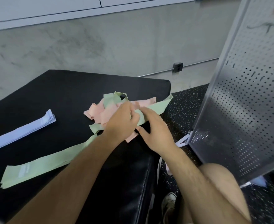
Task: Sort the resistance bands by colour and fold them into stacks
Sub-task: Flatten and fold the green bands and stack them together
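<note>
As your left hand (121, 122) curls its fingers round a green band (158, 107) and your right hand (157, 135) pinches it just beside them, apparently to free it from the pink-and-green tangle (95, 109) beneath, the green stack (36, 168) and the lilac stack (20, 133) lie well left, kept apart by colour.

black padded bench (65, 88), lavender stack (21, 131), green stack (41, 167), pink-green pile (104, 110)
</note>
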